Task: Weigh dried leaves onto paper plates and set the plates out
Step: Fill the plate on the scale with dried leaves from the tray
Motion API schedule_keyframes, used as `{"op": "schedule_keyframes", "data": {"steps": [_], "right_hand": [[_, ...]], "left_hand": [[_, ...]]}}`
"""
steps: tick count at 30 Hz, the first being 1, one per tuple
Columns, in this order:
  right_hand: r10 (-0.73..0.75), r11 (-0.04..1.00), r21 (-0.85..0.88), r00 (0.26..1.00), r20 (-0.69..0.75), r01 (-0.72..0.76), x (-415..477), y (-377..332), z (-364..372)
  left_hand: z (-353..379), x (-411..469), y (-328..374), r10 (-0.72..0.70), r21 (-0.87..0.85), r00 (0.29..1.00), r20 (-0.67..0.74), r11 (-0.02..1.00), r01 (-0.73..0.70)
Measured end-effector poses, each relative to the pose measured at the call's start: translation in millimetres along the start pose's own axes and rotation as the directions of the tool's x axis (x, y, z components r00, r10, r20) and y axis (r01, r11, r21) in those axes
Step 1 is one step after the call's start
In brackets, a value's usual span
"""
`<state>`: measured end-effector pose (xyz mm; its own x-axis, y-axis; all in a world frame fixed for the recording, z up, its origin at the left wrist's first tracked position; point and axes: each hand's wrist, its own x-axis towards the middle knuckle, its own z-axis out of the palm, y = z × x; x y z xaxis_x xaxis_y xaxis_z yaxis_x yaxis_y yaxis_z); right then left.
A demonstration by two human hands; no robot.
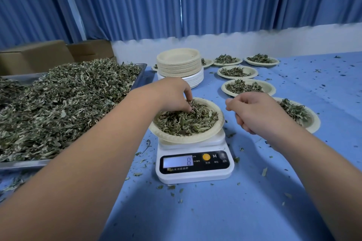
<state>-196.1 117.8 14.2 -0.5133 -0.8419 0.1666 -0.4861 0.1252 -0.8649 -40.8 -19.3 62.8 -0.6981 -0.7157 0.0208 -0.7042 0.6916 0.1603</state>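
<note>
Head: left hand (172,94) pinches leaves (186,122) on plate (176,139); right hand (252,112) curled.

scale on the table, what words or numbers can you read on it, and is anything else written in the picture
"8" on the display of the scale.
"M" on the scale's front panel, right of the orange button.
Small print beside the display, under it and under the buttons: too small to read.
No text shows on the plates, boxes or curtain.
</note>
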Motion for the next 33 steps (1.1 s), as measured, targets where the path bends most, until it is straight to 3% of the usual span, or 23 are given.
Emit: {"op": "schedule_keyframes", "data": {"steps": [13,21,33], "right_hand": [[-0.002,1.000,-0.002,1.000,-0.005,0.002,0,0,-1],[0.000,1.000,-0.009,1.000,-0.012,0.000,0,0,0],[-0.008,1.000,-0.026,1.000,-0.021,0.008,1,0,0]], "left_hand": [[4,-1,8,0.042,0.084,0.998,-0.043,0.996,-0.038],[4,-1,13,0.116,0.124,0.991,0.066,0.985,-0.123],[14,0,14,0.158,0.121,0.986,-0.049,0.981,-0.151]]}}
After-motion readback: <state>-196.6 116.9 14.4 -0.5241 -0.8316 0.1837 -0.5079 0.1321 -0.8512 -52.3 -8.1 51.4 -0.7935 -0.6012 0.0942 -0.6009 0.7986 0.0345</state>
